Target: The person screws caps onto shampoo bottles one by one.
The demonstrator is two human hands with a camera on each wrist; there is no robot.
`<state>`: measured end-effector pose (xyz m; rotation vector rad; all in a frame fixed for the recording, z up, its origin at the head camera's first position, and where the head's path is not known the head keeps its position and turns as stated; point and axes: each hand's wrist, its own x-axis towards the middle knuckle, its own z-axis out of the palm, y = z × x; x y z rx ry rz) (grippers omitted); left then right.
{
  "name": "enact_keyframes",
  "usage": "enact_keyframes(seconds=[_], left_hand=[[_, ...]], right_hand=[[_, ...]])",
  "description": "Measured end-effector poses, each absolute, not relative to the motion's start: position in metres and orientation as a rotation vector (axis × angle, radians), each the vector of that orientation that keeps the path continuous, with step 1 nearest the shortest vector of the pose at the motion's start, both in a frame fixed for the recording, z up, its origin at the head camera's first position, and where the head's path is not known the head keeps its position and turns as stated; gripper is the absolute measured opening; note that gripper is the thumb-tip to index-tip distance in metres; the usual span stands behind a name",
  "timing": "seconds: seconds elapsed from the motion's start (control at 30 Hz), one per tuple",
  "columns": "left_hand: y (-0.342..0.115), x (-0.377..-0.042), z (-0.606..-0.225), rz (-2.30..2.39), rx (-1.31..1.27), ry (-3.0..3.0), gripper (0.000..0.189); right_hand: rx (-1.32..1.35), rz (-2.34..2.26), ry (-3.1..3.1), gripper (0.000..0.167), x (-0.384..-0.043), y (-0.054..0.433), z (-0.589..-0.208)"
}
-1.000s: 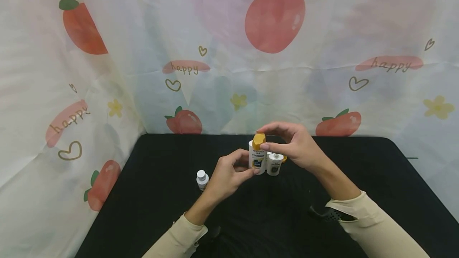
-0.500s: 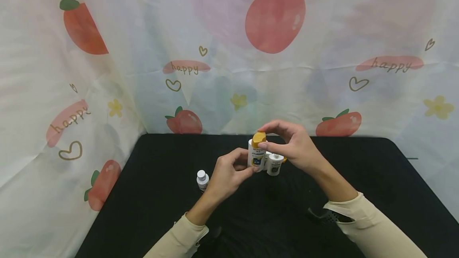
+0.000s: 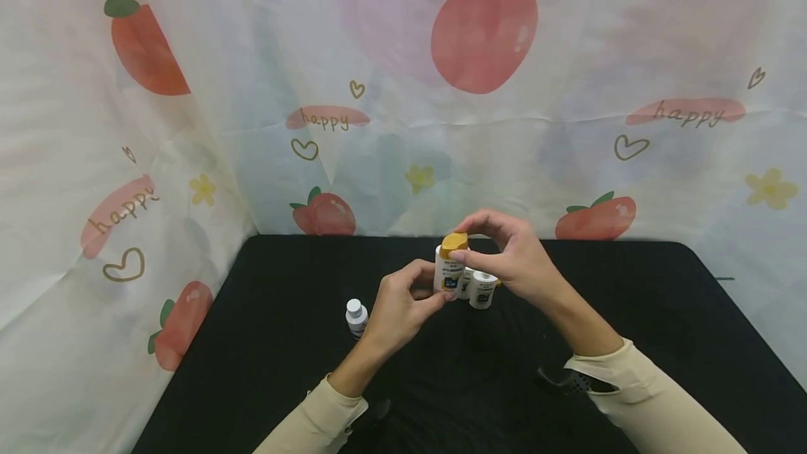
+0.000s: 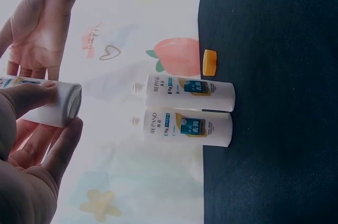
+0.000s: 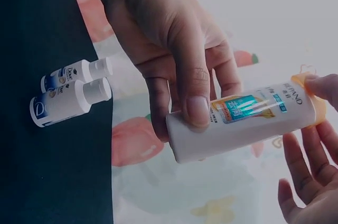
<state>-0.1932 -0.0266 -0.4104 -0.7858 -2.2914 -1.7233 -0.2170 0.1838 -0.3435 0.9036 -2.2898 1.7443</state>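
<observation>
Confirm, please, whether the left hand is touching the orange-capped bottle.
Touching: the right wrist view shows the left hand gripping the orange-capped bottle, thumb against it.

Cannot see, in left wrist view, cut-off upper end of held bottle. Cannot fully see, in head view, white bottle behind held bottle, nor read its print.

Held bottle is white, teal label patch, yellow-orange cap. Two capless bottles match, loose cap is orange too. Dove bottles go white to dark blue. Black tabletop, cream sleeves, pastel backdrop with red fruit, yellow flowers, hearts.
</observation>
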Motion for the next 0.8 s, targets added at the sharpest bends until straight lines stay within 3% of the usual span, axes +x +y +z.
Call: enact_keyframes(seconds=[0.5,0.8], left_hand=[[-0.0285,-0.1959,-0.4105,-1.835,-0.822,-2.266,0.043],[-0.0274,-0.1945,-0.4103,-1.846,-0.803,-2.247,0.034]], right_hand=[[0.887,1.844,-2.332,0.029,-0.2174,0.1845,-0.3434],[0.894,1.804,-2.254,0.027,-0.2173,0.1826,-0.3455]])
